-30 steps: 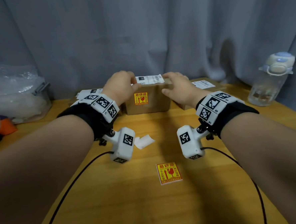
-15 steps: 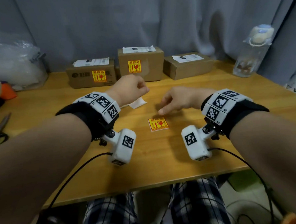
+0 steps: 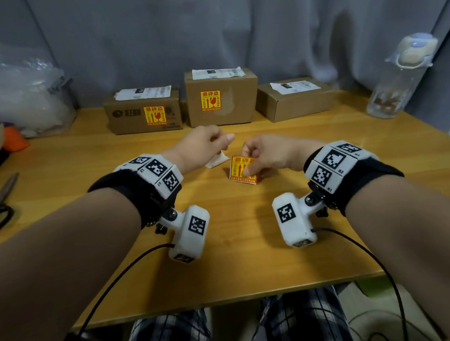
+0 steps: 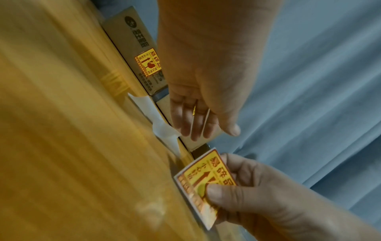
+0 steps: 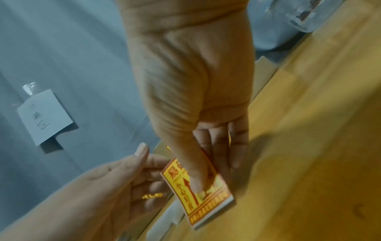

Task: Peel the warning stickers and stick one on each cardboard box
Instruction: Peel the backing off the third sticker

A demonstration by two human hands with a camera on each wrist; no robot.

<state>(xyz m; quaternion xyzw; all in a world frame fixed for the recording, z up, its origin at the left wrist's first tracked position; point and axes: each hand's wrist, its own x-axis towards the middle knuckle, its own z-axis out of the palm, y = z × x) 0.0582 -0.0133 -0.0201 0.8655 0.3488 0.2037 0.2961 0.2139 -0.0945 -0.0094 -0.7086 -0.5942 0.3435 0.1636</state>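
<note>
While two of the three boxes along the far edge of the table point(image 3: 98, 270) already carry stickers, the box at the far right point(image 3: 295, 102) shows none on its front, so I judge this pickup is for that one. My right hand point(image 3: 273, 154) pinches the sticker pad point(image 3: 241, 169), thumb on top and fingers beneath, and lifts it off the middle of the table. My left hand point(image 3: 202, 145) hangs just beside it with fingers loosely curled and holding nothing.

To do this well, I would keep the right-hand grip low on the pad so an upper corner stays free, bring the left thumb and forefinger to that corner, and roll the top sheet back slowly rather than yank it, since a thin label probably curls and sticks to itself.

A white scrap of paper point(image 3: 216, 160) lies near the left hand, partly behind it. Both wrist views are smeared, so I cannot tell whether any corner has started to lift. How many sheets remain in the pad is unclear.
</note>
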